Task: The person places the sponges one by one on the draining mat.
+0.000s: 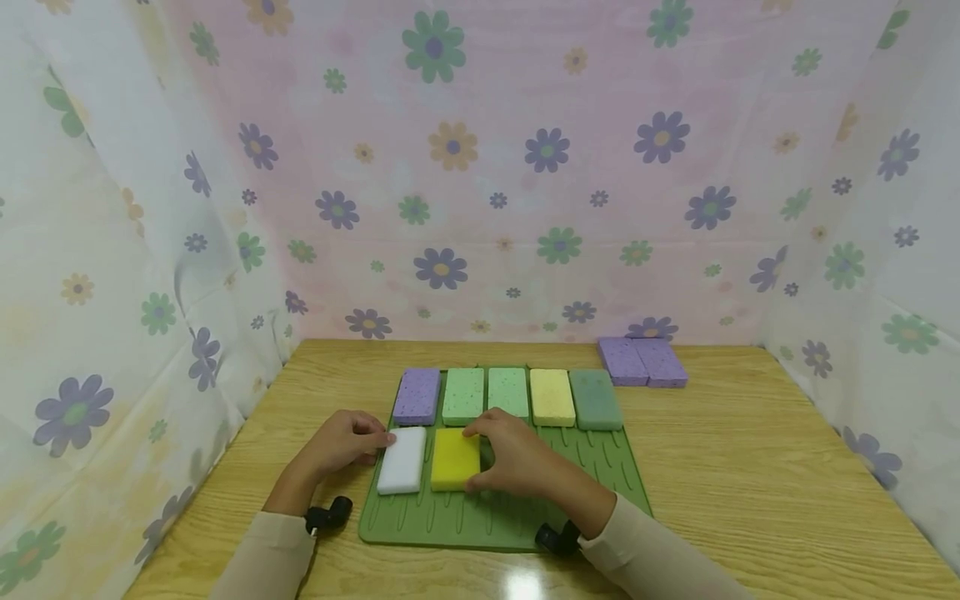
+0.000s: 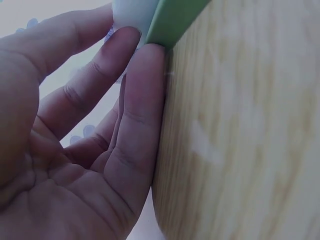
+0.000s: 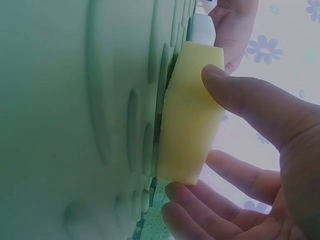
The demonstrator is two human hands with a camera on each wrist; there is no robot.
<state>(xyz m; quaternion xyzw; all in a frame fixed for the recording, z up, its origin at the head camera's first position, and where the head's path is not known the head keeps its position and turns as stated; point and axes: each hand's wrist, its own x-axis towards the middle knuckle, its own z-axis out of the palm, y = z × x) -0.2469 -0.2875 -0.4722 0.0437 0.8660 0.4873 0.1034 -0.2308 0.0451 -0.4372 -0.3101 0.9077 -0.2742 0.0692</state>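
Note:
A yellow sponge lies on a green ridged mat. My right hand grips it, thumb at the near side and fingers at the far side; the right wrist view shows the thumb against the yellow block. To its left lies a white sponge, a gap between the two. My left hand is at the mat's left edge, a fingertip touching the white sponge's upper left corner. In the left wrist view its fingers are loosely bent beside the mat's edge.
Along the mat's far edge stands a row: a purple sponge, two light green sponges, a pale yellow sponge and a dark green sponge. Two purple sponges lie on the wooden table at the back right, by a flowered curtain.

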